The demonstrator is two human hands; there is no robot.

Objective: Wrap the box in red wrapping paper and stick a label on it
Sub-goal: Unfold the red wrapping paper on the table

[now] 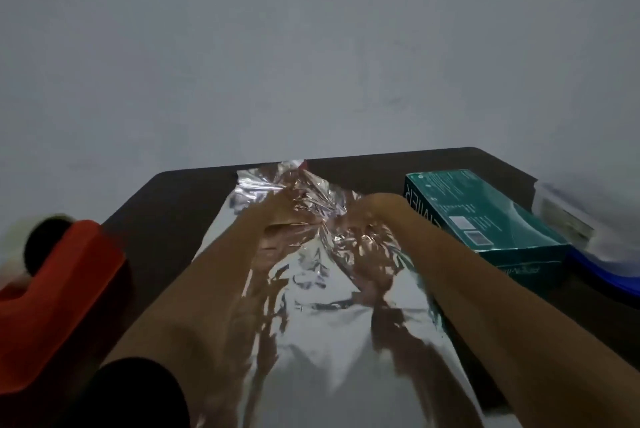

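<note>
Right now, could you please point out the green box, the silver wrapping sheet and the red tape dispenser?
green box (485, 209): head view, on its top face.
silver wrapping sheet (332, 341): head view, on its flat near stretch.
red tape dispenser (59, 306): head view, on its red body.

This looks like a dim, plain room in a home: a grey painted wall (311, 47) fills the view from 9 to 3 o'clock. A small dark counter (173, 206) stands against it, with a red tape dispenser (59, 299) at 8 o'clock and a teal box (485, 216) at 3 o'clock.
</note>
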